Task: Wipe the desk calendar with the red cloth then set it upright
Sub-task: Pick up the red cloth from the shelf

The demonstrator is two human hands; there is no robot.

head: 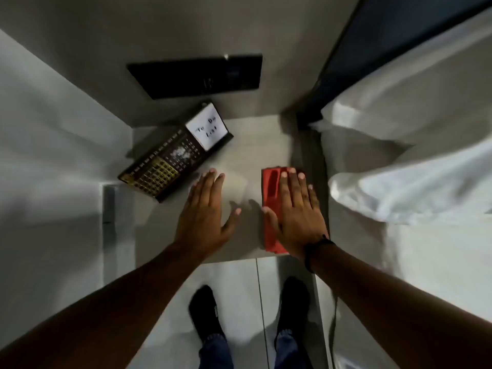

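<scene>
Lying flat under right hand (298, 217) fingers (288, 182), red cloth (270, 198)

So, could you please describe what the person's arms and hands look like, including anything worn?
Both forearms are bare, with no sleeves in view. The right hand has a dark band at its wrist; the left hand wears nothing visible. No gloves or rings show, and the fingers have short nails.
</scene>
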